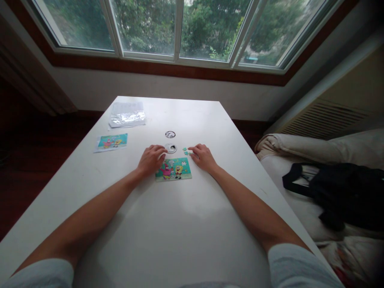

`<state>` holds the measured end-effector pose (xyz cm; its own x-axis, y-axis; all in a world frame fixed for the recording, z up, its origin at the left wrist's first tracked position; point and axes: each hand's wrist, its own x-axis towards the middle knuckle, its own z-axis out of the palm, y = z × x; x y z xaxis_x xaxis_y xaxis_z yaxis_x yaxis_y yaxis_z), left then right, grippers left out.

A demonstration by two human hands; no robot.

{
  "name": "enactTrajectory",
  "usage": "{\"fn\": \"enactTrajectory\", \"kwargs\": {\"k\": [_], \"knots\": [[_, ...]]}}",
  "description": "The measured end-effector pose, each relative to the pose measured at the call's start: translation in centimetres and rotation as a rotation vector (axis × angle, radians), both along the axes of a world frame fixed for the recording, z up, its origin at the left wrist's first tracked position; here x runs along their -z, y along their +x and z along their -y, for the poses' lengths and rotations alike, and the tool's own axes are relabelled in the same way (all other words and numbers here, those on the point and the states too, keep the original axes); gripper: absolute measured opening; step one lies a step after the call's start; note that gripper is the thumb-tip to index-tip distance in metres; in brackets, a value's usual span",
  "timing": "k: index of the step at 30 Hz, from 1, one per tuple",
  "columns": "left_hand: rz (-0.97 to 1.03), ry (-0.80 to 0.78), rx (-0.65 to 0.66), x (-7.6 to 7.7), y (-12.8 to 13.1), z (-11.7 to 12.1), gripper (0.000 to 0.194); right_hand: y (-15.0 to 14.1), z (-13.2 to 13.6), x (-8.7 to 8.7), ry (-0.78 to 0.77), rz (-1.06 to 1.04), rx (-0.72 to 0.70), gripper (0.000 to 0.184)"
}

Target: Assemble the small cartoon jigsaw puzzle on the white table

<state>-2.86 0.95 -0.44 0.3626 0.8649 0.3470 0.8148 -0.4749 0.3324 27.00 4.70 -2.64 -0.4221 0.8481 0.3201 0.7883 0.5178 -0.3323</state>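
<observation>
A jigsaw puzzle (173,174) with colourful cartoon figures on a teal background lies flat on the white table, with a white gap near its upper right. My left hand (151,160) rests at its upper left corner, fingers stretched and slightly bent, fingertips beside a round disc (171,148) with a black and white pattern. To the right, my right hand (204,157) has thumb and forefinger closed around a small teal puzzle piece at the table. Several loose puzzle pieces (185,150) lie just left of those fingertips, above the puzzle's right half.
A second round disc (170,135) lies farther back on the table (177,232). At the left are a printed cartoon picture sheet (112,142) and clear plastic packaging (127,114). Dark clothing (348,196) lies on a pale couch to the right. A window spans the back.
</observation>
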Motion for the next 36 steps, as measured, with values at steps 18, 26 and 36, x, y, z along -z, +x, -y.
{"fn": "enactTrajectory", "kwargs": {"k": [18, 26, 36], "knots": [[-0.033, -0.073, -0.225, 1.0, -4.6, -3.3, 0.032, -0.1, 0.0, 0.3, 0.024, -0.044, 0.04, 0.021], [-0.144, -0.2, -0.042, -1.5, -4.9, -2.6, 0.031, -0.1, 0.0, 0.5, 0.047, -0.061, 0.027, 0.02], [-0.159, -0.32, 0.317, -4.7, -5.5, -1.5, 0.026, -0.2, 0.2, 0.3, 0.044, -0.062, 0.026, 0.021]]}}
